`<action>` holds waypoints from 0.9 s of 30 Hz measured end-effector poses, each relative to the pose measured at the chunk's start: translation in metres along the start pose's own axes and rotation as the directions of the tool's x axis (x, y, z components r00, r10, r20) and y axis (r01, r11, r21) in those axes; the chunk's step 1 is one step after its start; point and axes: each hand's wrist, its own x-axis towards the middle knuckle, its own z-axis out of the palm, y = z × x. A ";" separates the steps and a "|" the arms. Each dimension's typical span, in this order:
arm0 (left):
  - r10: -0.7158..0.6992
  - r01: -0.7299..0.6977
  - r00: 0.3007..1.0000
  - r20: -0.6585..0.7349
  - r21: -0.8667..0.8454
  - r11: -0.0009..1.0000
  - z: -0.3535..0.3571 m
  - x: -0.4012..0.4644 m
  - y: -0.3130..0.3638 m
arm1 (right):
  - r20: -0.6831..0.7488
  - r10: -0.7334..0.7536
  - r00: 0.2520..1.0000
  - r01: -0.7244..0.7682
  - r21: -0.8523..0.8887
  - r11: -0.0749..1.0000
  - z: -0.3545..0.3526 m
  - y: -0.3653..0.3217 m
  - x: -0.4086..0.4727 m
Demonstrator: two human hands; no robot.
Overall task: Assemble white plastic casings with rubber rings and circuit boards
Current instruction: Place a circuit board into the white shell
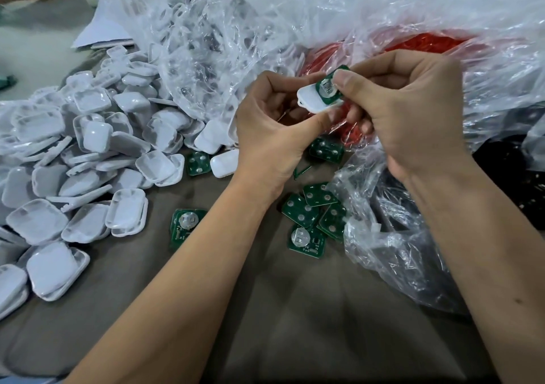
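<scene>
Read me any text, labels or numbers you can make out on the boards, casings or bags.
None can be read.
Circuit board pinched by the right hand over the white casing in the left hand: markings blurred.
Loose boards on the table: white print too small.
Casing pile and plastic bags: no text visible.

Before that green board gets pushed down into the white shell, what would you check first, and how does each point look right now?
1. White casing held firmly: ok, the left hand grips it, thumb under its edge.
2. Circuit board in hand: ok, the right hand pinches it by its fingers.
3. Board seated flat in the casing: not ok, it sits tilted, partly over the rim.
4. Rubber ring already fitted: cannot tell, hidden by board and fingers.
5. More boards on the table: ok.
6. More empty casings: ok, a large pile.
</scene>
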 end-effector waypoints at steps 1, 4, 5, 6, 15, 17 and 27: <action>0.007 -0.007 1.000 -0.001 0.003 1.000 0.001 0.000 0.000 | -0.006 -0.013 1.000 0.013 -0.020 1.000 0.000 0.000 0.000; 0.017 -0.017 1.000 0.001 0.003 1.000 0.002 -0.001 0.001 | -0.003 -0.049 0.999 0.049 -0.055 0.997 0.000 0.000 0.000; 0.019 -0.019 1.000 0.001 0.007 1.000 0.002 -0.001 0.001 | -0.002 -0.057 0.998 0.056 -0.057 0.997 0.000 0.000 0.000; 0.021 -0.021 1.000 0.001 0.010 1.000 0.002 -0.001 0.001 | 0.000 -0.063 0.998 0.063 -0.058 0.996 0.000 0.000 -0.001; 0.002 -0.002 1.000 -0.003 0.018 1.000 0.000 -0.001 0.002 | -0.003 -0.104 0.995 0.104 -0.062 0.993 0.000 -0.001 -0.001; -0.005 0.005 1.000 -0.009 0.029 1.000 0.000 -0.001 0.002 | 0.000 -0.112 0.994 0.112 -0.060 0.992 0.000 -0.001 -0.001; -0.025 0.025 1.000 -0.009 0.032 0.999 0.000 -0.001 0.003 | 0.020 -0.119 0.993 0.120 -0.066 0.991 0.001 0.001 -0.002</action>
